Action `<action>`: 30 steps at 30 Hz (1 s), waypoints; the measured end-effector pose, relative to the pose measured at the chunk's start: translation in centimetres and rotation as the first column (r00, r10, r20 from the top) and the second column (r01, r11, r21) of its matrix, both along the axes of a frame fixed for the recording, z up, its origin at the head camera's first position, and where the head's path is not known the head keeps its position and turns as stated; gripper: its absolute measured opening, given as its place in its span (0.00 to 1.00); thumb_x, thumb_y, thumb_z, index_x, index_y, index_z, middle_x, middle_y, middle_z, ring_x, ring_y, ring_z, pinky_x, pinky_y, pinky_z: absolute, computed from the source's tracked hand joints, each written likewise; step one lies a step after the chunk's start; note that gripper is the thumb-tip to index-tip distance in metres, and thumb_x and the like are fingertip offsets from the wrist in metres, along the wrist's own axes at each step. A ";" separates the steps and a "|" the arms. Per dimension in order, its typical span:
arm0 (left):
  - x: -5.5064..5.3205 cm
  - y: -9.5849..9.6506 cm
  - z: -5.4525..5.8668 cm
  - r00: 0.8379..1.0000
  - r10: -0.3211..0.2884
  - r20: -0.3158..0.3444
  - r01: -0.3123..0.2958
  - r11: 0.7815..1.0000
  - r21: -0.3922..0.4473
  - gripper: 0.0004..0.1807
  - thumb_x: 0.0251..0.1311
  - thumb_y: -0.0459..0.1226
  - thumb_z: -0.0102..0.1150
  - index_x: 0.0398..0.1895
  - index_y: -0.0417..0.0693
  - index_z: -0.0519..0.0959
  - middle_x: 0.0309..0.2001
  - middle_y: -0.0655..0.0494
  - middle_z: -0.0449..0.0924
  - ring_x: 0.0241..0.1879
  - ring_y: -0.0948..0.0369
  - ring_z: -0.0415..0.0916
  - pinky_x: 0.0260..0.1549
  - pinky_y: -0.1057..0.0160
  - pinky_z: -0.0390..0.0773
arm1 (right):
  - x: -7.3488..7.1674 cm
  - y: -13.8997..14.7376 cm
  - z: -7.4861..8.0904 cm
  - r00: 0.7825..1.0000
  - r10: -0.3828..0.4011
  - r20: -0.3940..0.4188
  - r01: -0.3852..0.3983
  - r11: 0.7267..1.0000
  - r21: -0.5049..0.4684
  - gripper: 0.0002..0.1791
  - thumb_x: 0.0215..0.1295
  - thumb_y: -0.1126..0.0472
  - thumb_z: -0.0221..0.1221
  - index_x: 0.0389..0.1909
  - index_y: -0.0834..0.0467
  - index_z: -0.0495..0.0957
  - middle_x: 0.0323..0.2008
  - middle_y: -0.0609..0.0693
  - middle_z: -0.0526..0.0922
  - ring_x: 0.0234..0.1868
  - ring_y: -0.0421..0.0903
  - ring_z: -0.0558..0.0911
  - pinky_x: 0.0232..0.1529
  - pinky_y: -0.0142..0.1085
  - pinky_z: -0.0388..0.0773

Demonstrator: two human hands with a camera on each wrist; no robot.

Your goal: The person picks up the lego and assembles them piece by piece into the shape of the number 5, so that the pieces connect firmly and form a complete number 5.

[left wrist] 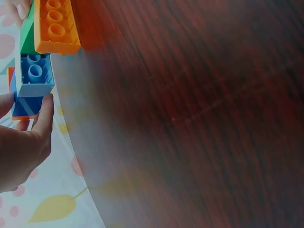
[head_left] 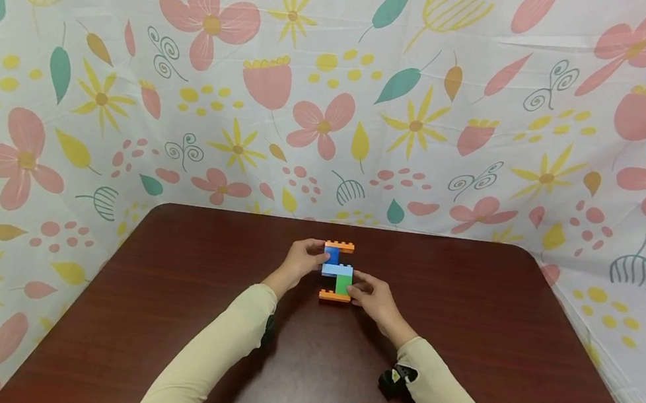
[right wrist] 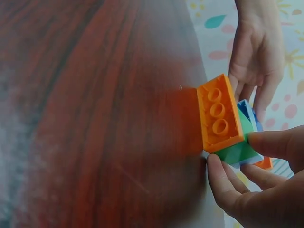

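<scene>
Both hands hold one stack of toy building bricks over the table. At its top sits an orange brick, then a dark blue brick, a light blue brick, a green brick and a second orange brick at the bottom. My left hand pinches the dark blue brick from the left. From the right, my right hand grips the green brick between thumb and fingers. The hollow undersides of the lower orange brick and the light blue brick show in the wrist views.
A dark reddish-brown wooden table spreads beneath the hands. Behind it hangs a white cloth printed with flowers and leaves. A black wrist device is strapped at the right sleeve.
</scene>
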State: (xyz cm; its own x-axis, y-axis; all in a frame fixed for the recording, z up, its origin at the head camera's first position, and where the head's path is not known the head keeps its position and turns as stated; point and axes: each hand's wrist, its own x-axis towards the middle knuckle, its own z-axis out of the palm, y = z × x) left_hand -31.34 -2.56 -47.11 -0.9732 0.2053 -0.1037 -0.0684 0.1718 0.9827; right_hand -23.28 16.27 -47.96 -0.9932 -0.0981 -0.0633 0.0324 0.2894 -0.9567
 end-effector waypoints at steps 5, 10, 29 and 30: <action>-0.3 0.2 -0.6 1.000 -0.001 0.012 0.001 1.000 -0.021 0.24 0.63 0.30 0.59 0.63 0.35 0.70 0.60 0.38 0.69 0.45 0.48 0.81 0.45 0.57 0.80 | 0.2 0.0 0.6 0.999 0.008 0.034 -0.008 1.000 -0.005 0.27 0.69 0.67 0.56 0.66 0.71 0.63 0.47 0.68 0.77 0.49 0.62 0.79 0.47 0.49 0.79; -0.2 0.3 -0.9 0.999 -0.005 0.052 0.007 0.999 -0.036 0.25 0.63 0.30 0.60 0.64 0.35 0.70 0.60 0.38 0.70 0.47 0.48 0.81 0.46 0.56 0.79 | -0.5 0.4 -0.7 0.997 -0.011 0.072 0.013 1.000 -0.017 0.27 0.69 0.64 0.57 0.66 0.67 0.66 0.47 0.65 0.78 0.47 0.58 0.81 0.46 0.47 0.80; -0.1 0.5 -1.1 0.991 0.009 0.130 -0.004 0.999 -0.041 0.26 0.65 0.31 0.58 0.66 0.38 0.68 0.59 0.38 0.71 0.52 0.49 0.78 0.51 0.55 0.77 | -1.7 0.5 -0.7 0.992 -0.031 0.124 0.033 0.999 -0.017 0.25 0.68 0.64 0.58 0.64 0.67 0.68 0.45 0.62 0.79 0.44 0.54 0.82 0.45 0.45 0.81; -0.1 0.5 -1.1 0.991 0.010 0.132 -0.005 0.999 -0.041 0.26 0.65 0.31 0.58 0.66 0.38 0.68 0.59 0.38 0.70 0.52 0.49 0.78 0.51 0.55 0.77 | -1.7 0.5 -0.7 0.992 -0.032 0.125 0.034 0.999 -0.018 0.25 0.68 0.64 0.58 0.64 0.67 0.68 0.45 0.62 0.78 0.44 0.54 0.82 0.45 0.45 0.81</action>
